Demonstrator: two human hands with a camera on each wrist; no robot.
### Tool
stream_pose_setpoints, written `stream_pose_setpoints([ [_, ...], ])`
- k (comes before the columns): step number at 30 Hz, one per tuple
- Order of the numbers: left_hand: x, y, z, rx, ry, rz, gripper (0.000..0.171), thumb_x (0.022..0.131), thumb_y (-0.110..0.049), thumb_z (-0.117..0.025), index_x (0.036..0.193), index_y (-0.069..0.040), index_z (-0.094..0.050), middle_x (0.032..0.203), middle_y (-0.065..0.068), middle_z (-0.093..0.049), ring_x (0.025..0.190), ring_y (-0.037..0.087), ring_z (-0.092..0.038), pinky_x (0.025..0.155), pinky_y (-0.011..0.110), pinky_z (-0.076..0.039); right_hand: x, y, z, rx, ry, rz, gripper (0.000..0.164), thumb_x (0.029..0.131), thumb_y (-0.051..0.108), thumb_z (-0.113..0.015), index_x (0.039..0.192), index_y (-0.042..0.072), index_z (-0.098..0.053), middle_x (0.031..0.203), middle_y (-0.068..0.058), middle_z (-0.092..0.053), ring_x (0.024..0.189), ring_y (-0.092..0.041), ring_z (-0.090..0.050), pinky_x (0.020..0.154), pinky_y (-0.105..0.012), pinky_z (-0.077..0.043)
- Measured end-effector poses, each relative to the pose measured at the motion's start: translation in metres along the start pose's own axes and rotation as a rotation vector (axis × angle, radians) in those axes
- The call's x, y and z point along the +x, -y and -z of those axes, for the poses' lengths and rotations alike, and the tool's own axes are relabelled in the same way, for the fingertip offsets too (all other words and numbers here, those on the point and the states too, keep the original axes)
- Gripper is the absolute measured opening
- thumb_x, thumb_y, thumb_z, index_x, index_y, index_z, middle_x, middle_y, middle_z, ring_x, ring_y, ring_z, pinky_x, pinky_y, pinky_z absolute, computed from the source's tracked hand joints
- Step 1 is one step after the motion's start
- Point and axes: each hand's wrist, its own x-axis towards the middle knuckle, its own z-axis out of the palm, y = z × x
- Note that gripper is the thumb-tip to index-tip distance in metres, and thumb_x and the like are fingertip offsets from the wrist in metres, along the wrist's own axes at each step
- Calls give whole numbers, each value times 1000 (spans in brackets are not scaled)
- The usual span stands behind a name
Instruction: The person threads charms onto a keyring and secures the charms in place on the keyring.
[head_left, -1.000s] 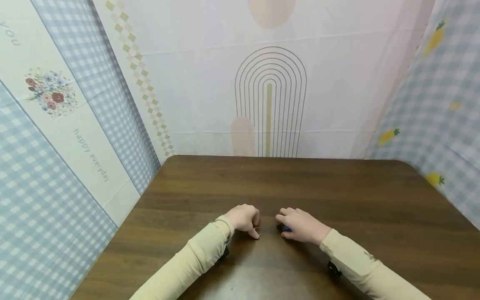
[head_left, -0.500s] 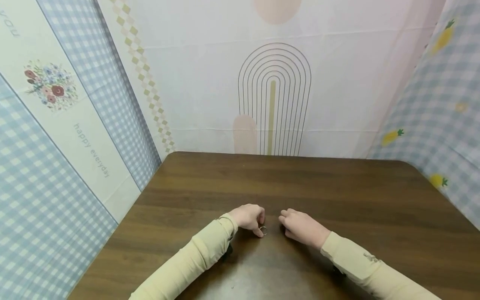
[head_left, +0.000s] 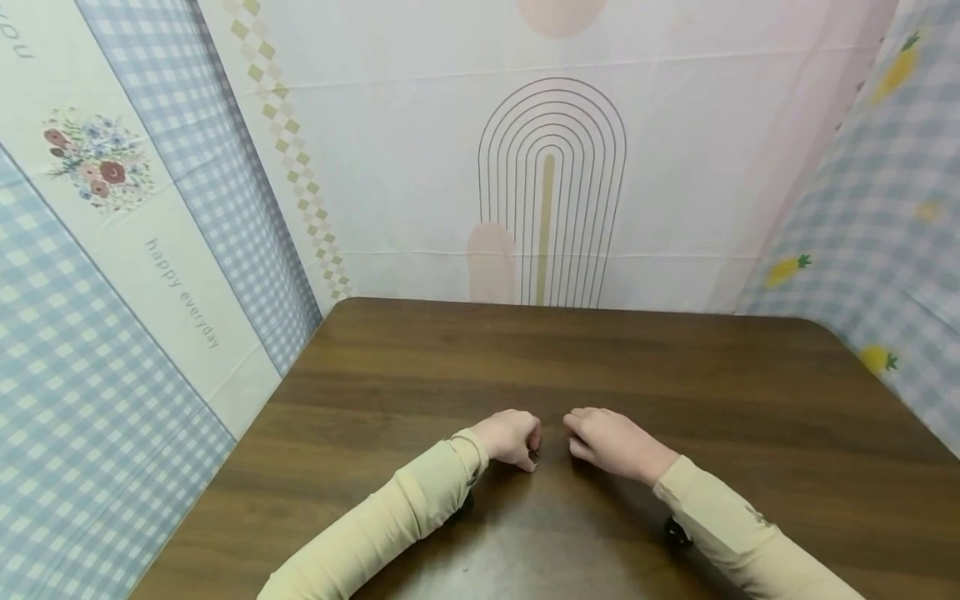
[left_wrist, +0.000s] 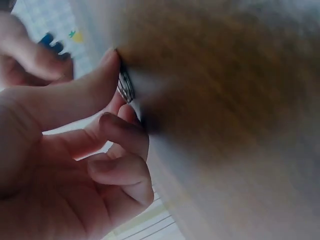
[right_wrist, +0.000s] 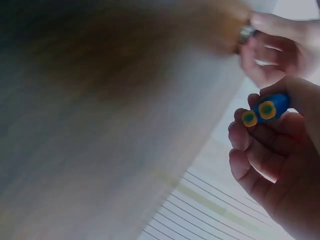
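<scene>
Over the middle of the table, my left hand [head_left: 510, 436] pinches a thin metal ring, like a split key ring [left_wrist: 126, 85], between thumb and fingers. The ring stands on edge close to the tabletop. Facing it across a small gap, my right hand [head_left: 618, 446] holds a small blue object [right_wrist: 279, 102] between thumb and fingers. Two rounded yellow-orange ends with green centres [right_wrist: 267, 110] show on that object; its exact kind is unclear. In the head view the right fingers hide it. The ring and the blue object are apart.
A dark brown wood-grain table [head_left: 420, 350] with rounded far corners lies under both hands. White printed cloth [head_left: 390, 167] hangs behind it. Blue checked cloth hangs at left [head_left: 75, 333] and right [head_left: 862, 250]. Dark wrist devices [head_left: 677, 532] sit under the sleeves.
The gap between the hands has narrowed slightly. My right fingers have turned inward, covering the blue object that showed a second ago. The left hand keeps its pinch on the ring, and the head view has shifted slightly.
</scene>
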Motion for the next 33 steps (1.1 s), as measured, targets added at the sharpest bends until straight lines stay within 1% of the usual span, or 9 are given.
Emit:
stream_pose_setpoints([
  [4, 0, 0, -2, 41, -29, -20, 24, 66, -20, -76, 79, -13, -58, 73, -7, -54, 69, 8, -49, 64, 17, -40, 3, 3, 9, 36, -66, 5, 15, 80, 10, -55, 70, 19, -47, 65, 11, -42, 57, -3, -36, 59, -23, -37],
  [7, 1, 1, 1, 1, -43, -21, 23, 67, -17, -76, 79, -13, -56, 71, -6, -52, 66, 7, -49, 62, 16, -40, 5, 3, 14, 92, -102, 11, 17, 80, 9, -55, 70, 21, -47, 64, 13, -42, 57, -1, -36, 62, -23, -37],
  [10, 3, 4, 4, -181, -55, 6, 16, 69, -8, -72, 77, -8, -59, 65, -4, -58, 55, 7, -54, 55, 15, -44, 9, -1, 17, 164, -124, 3, 16, 81, 8, -55, 72, 20, -49, 65, 13, -44, 57, 0, -36, 60, -21, -36],
  [14, 4, 8, 13, -519, -107, 34, 8, 74, 4, -64, 81, -1, -64, 67, 7, -66, 53, 17, -63, 52, 22, -50, 13, -7, 25, 267, -160, -45, 12, 83, 9, -55, 74, 17, -53, 65, 12, -48, 57, 1, -40, 56, -17, -37],
  [19, 2, 7, 38, -797, -277, 0, 13, 76, 0, -66, 90, 0, -68, 80, 13, -69, 70, 26, -67, 63, 31, -53, 14, -10, 48, 416, -236, -134, 10, 87, 15, -57, 79, 21, -59, 68, 11, -55, 58, -1, -47, 55, -18, -41],
  [23, -3, -3, 60, -946, -417, -55, 14, 75, -5, -69, 89, -3, -68, 84, 15, -69, 75, 21, -67, 65, 24, -52, 12, -7, 65, 481, -308, -216, 9, 88, 20, -56, 81, 25, -58, 67, 10, -54, 55, -4, -49, 53, -20, -42],
  [27, -20, -20, 79, -967, -543, -122, 12, 74, -5, -70, 85, -1, -66, 83, 16, -67, 72, 15, -65, 64, 21, -50, 14, -1, 74, 465, -411, -224, 7, 88, 23, -57, 82, 26, -60, 69, 11, -57, 59, -3, -51, 56, -20, -43],
  [30, -31, -33, 87, -932, -636, -167, 11, 74, -2, -70, 78, 2, -61, 79, 17, -66, 67, 11, -62, 63, 21, -51, 16, 2, 79, 403, -498, -187, 6, 86, 20, -59, 82, 23, -63, 72, 12, -61, 61, -1, -51, 58, -20, -43],
  [33, -35, -39, 89, -863, -726, -225, 15, 73, 0, -69, 71, 2, -54, 75, 15, -65, 65, 8, -61, 64, 20, -52, 17, 4, 83, 328, -573, -182, 5, 83, 16, -63, 81, 19, -66, 71, 11, -64, 60, -1, -49, 59, -21, -40],
])
